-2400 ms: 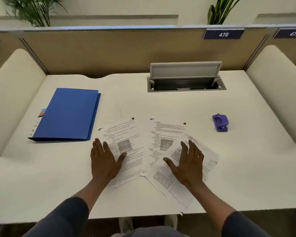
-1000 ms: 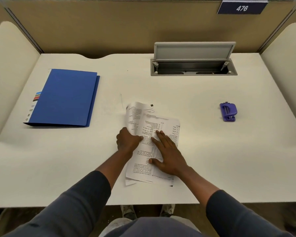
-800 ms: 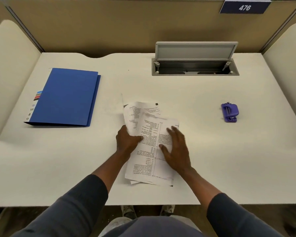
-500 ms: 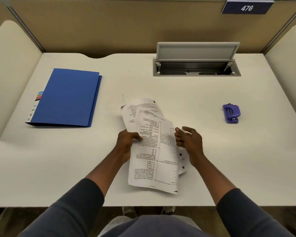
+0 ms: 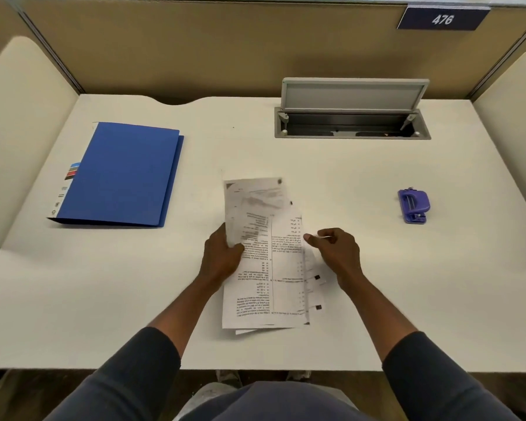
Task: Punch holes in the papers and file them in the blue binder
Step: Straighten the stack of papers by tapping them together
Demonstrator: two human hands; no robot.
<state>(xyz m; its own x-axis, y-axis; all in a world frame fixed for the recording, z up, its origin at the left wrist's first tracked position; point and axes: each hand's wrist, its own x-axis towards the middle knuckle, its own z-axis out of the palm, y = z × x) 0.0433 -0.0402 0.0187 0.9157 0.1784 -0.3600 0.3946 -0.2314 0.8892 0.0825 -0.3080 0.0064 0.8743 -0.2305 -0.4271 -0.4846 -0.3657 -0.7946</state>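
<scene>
A loose stack of printed papers [image 5: 268, 268] is gathered at the middle of the white desk, its sheets not squared. My left hand [image 5: 222, 256] grips the stack's left edge. My right hand [image 5: 334, 250] pinches the right edge with thumb and forefinger. The sheets' far ends curl upward and look blurred. The blue binder [image 5: 119, 174] lies closed and flat at the far left. A small purple hole punch [image 5: 413, 205] sits apart at the right of the desk.
An open grey cable tray [image 5: 351, 124] is set into the desk [image 5: 104, 284] at the back right. Tan partition walls close in the back and both sides, with a sign reading 476 [image 5: 442, 19].
The papers were spread in a fan; both hands swept them together into one stack. My right hand went from pressing flat on top to pinching the right edge.
</scene>
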